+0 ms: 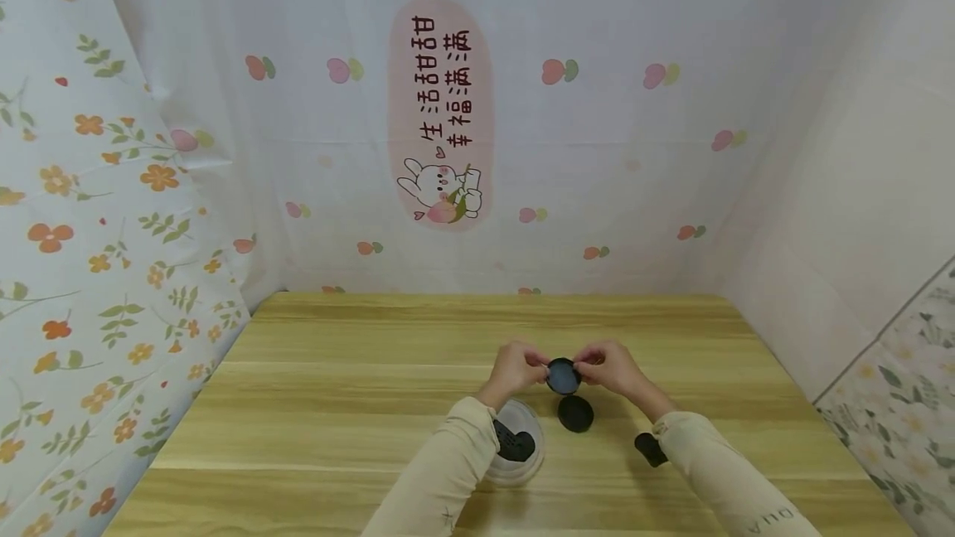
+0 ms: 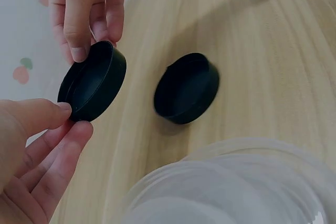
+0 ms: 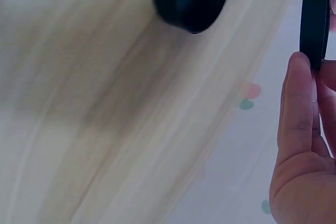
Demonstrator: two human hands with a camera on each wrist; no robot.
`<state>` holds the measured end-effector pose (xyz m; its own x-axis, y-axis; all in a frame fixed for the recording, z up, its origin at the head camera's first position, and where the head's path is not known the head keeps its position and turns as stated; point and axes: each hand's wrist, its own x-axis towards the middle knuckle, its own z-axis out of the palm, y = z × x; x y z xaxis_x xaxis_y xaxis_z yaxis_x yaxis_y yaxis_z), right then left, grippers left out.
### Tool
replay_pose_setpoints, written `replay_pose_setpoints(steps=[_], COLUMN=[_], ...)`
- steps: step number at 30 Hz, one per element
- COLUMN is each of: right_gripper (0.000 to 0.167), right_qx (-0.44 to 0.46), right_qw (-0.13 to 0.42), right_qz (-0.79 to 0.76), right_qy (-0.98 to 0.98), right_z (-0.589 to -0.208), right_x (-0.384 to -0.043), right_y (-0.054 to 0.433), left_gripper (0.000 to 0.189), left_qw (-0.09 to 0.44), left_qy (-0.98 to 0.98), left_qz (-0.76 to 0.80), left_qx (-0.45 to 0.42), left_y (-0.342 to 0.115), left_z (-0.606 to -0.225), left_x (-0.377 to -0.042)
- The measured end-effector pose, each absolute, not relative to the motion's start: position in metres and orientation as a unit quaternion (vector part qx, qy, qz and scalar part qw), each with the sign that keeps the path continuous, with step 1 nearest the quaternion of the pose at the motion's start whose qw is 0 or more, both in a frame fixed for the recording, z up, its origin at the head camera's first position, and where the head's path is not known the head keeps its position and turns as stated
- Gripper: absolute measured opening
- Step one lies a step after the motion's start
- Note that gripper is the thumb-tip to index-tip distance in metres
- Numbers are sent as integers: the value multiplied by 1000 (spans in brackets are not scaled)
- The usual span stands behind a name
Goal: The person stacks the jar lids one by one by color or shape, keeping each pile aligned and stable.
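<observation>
A shallow, round black cap (image 1: 563, 377) is held up between both hands, its hollow side showing a bluish-grey inside in the head view. My left hand (image 1: 515, 371) pinches its left edge with thumb and fingers. On the opposite edge, my right hand (image 1: 613, 367) pinches it too. In the left wrist view the thumbs lie on the rim of the cap (image 2: 97, 85). The right wrist view shows the cap (image 3: 314, 24) nearly edge-on. Just below the hands, a second round black cap (image 1: 576, 413) lies hollow side up on the wooden table (image 1: 336, 421).
By my left forearm stands a round, clear plastic container (image 1: 539, 446), with a black perforated piece (image 1: 518, 443) in it, partly behind the sleeve. A small black object (image 1: 650, 449) lies beside the right sleeve, partly covered. Patterned cloth (image 1: 597, 147) hangs behind the table.
</observation>
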<state>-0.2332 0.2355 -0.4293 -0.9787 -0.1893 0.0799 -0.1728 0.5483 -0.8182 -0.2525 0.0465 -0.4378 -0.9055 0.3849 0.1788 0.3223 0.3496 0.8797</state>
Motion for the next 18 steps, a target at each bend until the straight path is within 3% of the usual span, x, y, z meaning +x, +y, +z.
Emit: replay_pose_setpoints(steps=[6,18], right_gripper=[9,9], right_qx=[-105,-120], right_qw=[22,55], right_qz=[-463,-445], right_qy=[880,886], right_z=[-437,-448], right_x=[-227,-222], right_y=[242,254], left_gripper=[5,8], left_qw=[-8,33], left_qy=[834,865], left_qz=[482,443], left_qx=[267,232], left_y=[56,66], left_z=[-473,-447], left_x=[-269,-239])
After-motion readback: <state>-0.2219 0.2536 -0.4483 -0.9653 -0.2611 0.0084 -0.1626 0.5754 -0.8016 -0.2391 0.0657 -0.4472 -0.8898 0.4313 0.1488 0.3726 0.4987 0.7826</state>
